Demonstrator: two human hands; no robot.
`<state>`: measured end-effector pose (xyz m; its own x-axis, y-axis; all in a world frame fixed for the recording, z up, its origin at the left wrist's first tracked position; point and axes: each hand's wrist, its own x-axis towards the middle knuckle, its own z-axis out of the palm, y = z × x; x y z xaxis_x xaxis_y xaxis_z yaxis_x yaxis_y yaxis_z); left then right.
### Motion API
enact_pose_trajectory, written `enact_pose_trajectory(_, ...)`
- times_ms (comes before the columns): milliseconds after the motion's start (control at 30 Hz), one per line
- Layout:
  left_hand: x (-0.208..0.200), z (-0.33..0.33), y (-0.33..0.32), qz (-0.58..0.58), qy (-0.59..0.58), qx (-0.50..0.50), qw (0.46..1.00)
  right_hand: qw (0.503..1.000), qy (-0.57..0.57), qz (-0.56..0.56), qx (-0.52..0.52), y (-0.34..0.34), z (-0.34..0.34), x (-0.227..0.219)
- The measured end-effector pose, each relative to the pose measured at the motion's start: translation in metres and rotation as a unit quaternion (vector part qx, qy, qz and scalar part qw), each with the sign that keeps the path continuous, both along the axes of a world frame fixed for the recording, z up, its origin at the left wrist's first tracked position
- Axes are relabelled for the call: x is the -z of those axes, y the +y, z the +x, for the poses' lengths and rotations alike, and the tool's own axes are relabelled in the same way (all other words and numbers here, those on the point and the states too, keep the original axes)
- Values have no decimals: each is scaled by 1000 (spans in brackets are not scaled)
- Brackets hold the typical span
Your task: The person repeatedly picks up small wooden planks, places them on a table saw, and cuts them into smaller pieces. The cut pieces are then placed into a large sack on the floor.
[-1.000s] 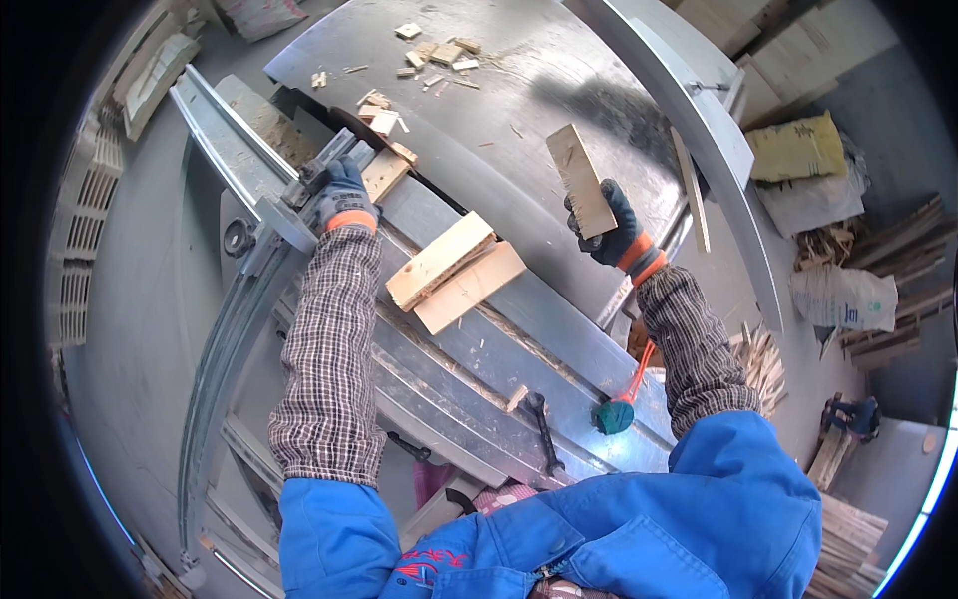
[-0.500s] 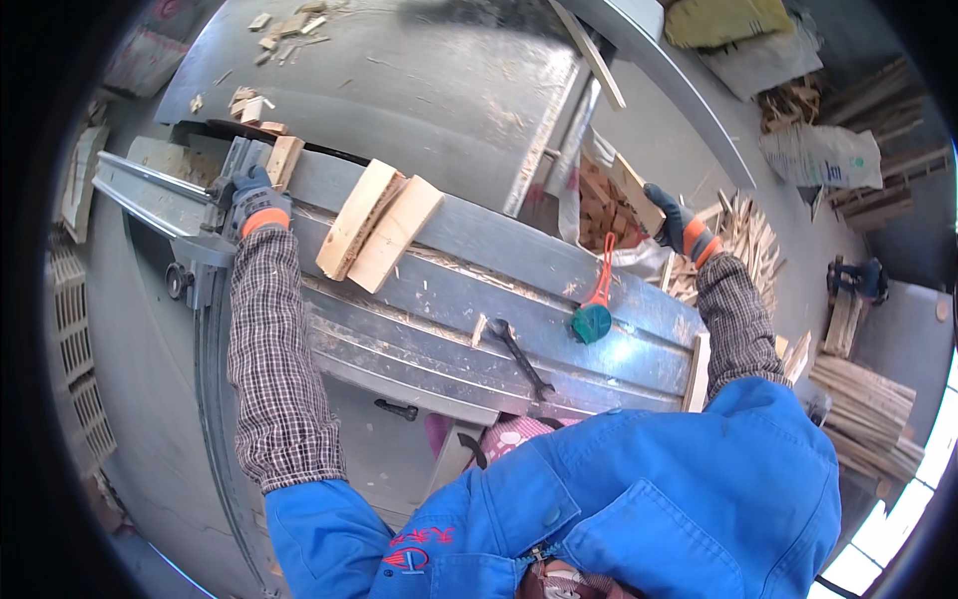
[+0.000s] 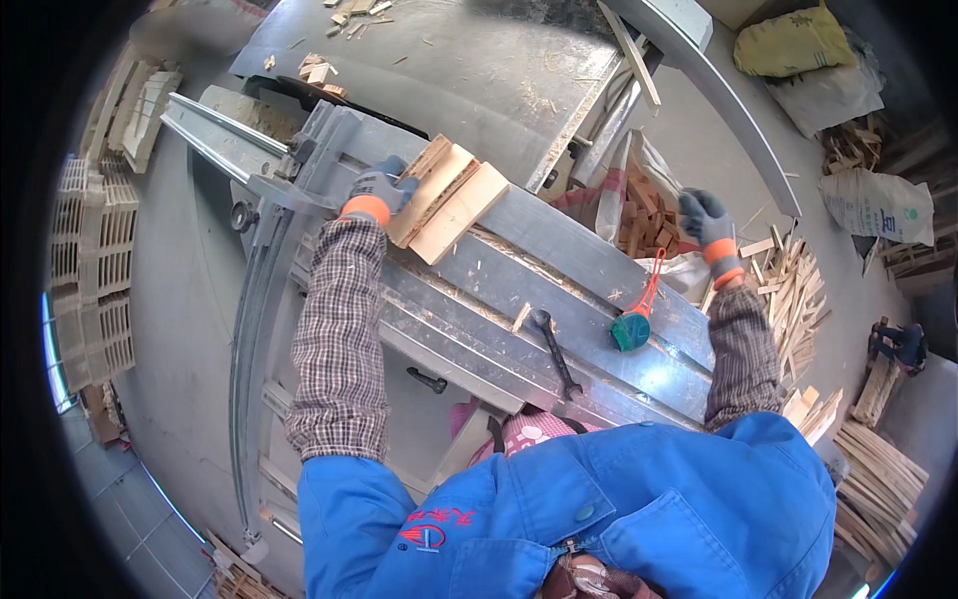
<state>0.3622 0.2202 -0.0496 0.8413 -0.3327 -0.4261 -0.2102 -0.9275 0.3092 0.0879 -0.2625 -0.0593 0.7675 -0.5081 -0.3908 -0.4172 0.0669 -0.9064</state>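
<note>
My left hand (image 3: 381, 190), in a grey glove with an orange cuff, grips a short wood block (image 3: 419, 165) at its near left side. That block sits against two other pale wood blocks (image 3: 461, 214) lying side by side on the metal sliding table (image 3: 529, 225). To the right, my right hand (image 3: 707, 218) hangs above the far edge of the table, near an open sack (image 3: 616, 190) of wood offcuts. Its gloved fingers are loosely apart with nothing visible in them.
On the table lie a dark wrench (image 3: 556, 354) and a green-headed tool (image 3: 631, 330) with an orange handle. A dark saw blade (image 3: 319, 93) shows at the far left, beside wood scraps. Stick piles (image 3: 793, 299) stand right. Another person (image 3: 901, 344) is at the far right.
My left hand has moved right along the table, bringing its wood block up to the other two. My right hand has let go of a wood piece over the sack. The whole view has shifted.
</note>
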Motion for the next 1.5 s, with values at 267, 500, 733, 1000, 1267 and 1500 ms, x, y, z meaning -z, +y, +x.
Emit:
enact_pose_trajectory(267,-15,-64,-44,51,37,-37,997,919,102,349,-151,239,63,2)
enact_pose_trajectory(500,34,-120,-13,-185,115,-126,968,981,82,158,-82,267,66,28)
enact_pose_trajectory(733,16,-186,-43,-205,140,-159,956,917,138,-279,-251,253,28,-25)
enact_pose_trajectory(1000,34,-189,-42,-460,200,-354,789,947,71,-254,-184,286,19,-52)
enact_pose_trajectory(1267,-146,-295,-90,-631,124,-74,762,895,-308,321,-38,245,-108,-69)
enact_pose_trajectory(1500,-104,-359,-35,-616,149,-130,763,855,-354,375,49,169,-365,-144)
